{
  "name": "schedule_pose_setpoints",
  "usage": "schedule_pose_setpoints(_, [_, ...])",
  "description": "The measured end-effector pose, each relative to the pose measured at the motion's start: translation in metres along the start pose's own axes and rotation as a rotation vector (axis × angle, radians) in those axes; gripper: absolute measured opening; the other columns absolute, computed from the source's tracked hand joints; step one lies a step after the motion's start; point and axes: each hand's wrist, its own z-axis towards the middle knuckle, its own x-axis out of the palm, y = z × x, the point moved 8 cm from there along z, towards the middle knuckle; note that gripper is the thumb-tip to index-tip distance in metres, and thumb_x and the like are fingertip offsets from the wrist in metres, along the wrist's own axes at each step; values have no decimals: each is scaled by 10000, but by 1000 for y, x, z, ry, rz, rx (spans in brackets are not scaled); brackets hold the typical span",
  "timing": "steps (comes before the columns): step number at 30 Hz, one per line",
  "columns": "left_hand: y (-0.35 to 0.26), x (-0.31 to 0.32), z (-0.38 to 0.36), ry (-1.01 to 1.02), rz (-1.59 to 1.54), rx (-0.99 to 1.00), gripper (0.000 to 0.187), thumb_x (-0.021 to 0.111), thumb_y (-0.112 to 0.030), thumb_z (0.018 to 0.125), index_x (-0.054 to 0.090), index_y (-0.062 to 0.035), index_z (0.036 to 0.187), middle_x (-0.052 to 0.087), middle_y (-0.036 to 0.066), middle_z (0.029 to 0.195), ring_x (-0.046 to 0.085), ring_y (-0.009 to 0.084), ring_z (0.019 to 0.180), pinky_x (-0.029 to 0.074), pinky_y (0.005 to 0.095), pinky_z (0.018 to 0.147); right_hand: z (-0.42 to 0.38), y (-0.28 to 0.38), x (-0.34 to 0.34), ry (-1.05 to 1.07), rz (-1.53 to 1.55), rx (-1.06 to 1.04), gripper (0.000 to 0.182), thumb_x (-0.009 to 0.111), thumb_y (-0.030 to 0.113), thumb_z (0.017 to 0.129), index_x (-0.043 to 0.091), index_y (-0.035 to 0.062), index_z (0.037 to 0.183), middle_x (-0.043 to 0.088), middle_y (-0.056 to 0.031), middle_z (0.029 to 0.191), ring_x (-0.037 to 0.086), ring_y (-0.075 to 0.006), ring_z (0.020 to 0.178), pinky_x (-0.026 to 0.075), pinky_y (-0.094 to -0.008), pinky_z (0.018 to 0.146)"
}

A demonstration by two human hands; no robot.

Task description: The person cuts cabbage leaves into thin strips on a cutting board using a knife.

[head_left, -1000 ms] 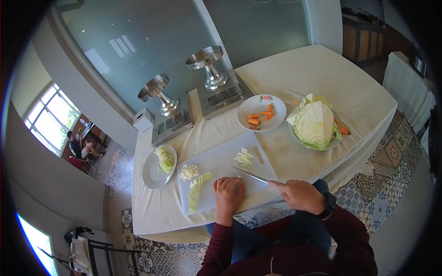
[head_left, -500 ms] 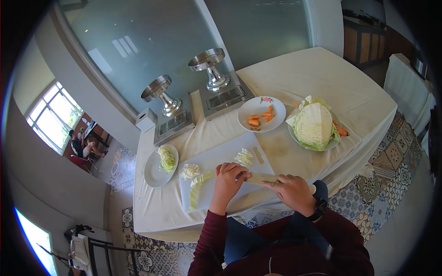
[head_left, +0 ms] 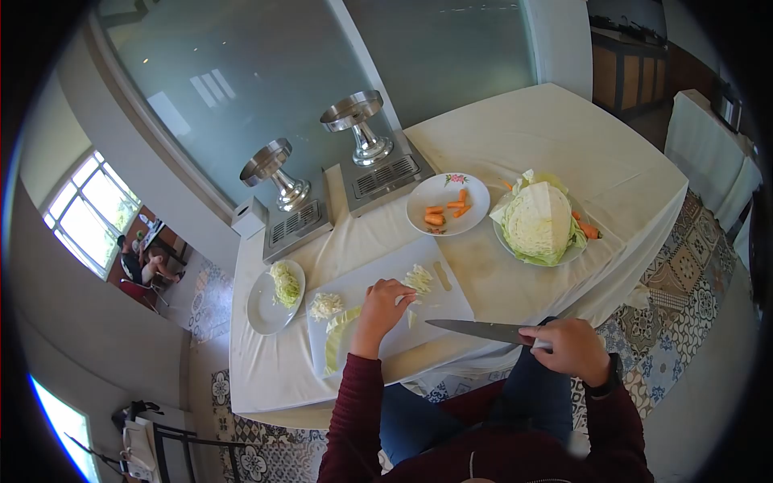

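My right hand point(head_left: 573, 350) is closed around the handle of a kitchen knife point(head_left: 475, 328), its blade pointing left past the near edge of the white cutting board point(head_left: 378, 278). Over the board, my left hand point(head_left: 385, 310) has its fingers pinched together beside a small pile of shredded cabbage point(head_left: 418, 278); whatever they hold is hidden. Just below those fingertips lies a small cabbage piece point(head_left: 412, 319). Another shredded heap point(head_left: 325, 305) and a long pale-green cabbage leaf strip point(head_left: 341, 338) rest on the board's left part.
A plate point(head_left: 259, 310) with shredded cabbage stands left of the board. Behind it are a bowl point(head_left: 427, 193) of carrot pieces and a large cut cabbage point(head_left: 538, 221) on a plate with carrots. Two metal stands point(head_left: 291, 193) point(head_left: 372, 149) occupy the back. People sit far left.
My right hand has drawn the knife away to the right and down, off the board. My left hand has shifted slightly left, and the cabbage piece beneath it now shows.
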Motion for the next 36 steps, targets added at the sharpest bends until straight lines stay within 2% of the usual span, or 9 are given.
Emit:
schedule_pose_setpoints(5, [10, 5, 5, 114, -12, -21, 151, 828, -160, 750, 780, -96, 877, 738, 66, 873, 659, 283, 845, 540, 391, 805, -1, -18, -16, 27, -101, 38, 306, 664, 208, 810, 778, 152, 1089, 716, -139, 817, 681, -352, 775, 535, -460, 707])
schedule_pose_setpoints(10, [9, 15, 11, 145, 84, 4, 96, 801, -170, 761, 775, -109, 831, 744, 60, 846, 670, 275, 848, 537, 406, 805, 14, -17, -17, 58, -164, 3, 315, 652, 208, 812, 781, 163, 1096, 715, -142, 807, 683, -354, 780, 542, -471, 711])
schedule_pose_setpoints(15, [0, 15, 18, 53, 174, 47, 83, 781, -197, 800, 781, -122, 836, 756, 46, 860, 676, 273, 854, 528, 419, 805, 39, -12, -7, 61, -219, -34, 320, 662, 214, 814, 784, 177, 1107, 714, -140, 810, 683, -346, 775, 544, -461, 715])
schedule_pose_setpoints(20, [-5, 0, 8, -91, 58, 22, 72, 771, -167, 838, 786, -103, 869, 762, 67, 877, 684, 278, 863, 529, 420, 818, 58, -11, 4, 40, -164, -41, 327, 667, 214, 810, 782, 168, 1113, 715, -155, 806, 681, -361, 771, 548, -463, 727])
schedule_pose_setpoints(23, [6, -11, -9, -249, -15, -47, 56, 755, -160, 852, 764, -105, 857, 758, 50, 897, 682, 268, 897, 519, 423, 807, 59, -15, 8, 50, -141, -17, 320, 659, 205, 811, 780, 152, 1103, 713, -166, 802, 681, -371, 767, 549, -469, 731])
schedule_pose_setpoints(31, [-3, -17, -43, -283, -24, -119, 51, 732, -105, 859, 746, -96, 907, 744, 70, 907, 669, 311, 888, 514, 432, 813, 43, -10, -2, 106, -39, 13, 302, 654, 207, 836, 771, 137, 1106, 717, -170, 839, 681, -378, 776, 545, -473, 728])
schedule_pose_setpoints(36, [-9, -9, -75, -281, -30, -149, 187, 705, -64, 847, 734, -121, 1023, 731, 55, 1010, 646, 309, 966, 488, 435, 872, 35, -1, 3, 127, 94, 9, 385, 631, 152, 885, 717, 180, 1259, 705, -160, 805, 671, -362, 749, 530, -456, 701])
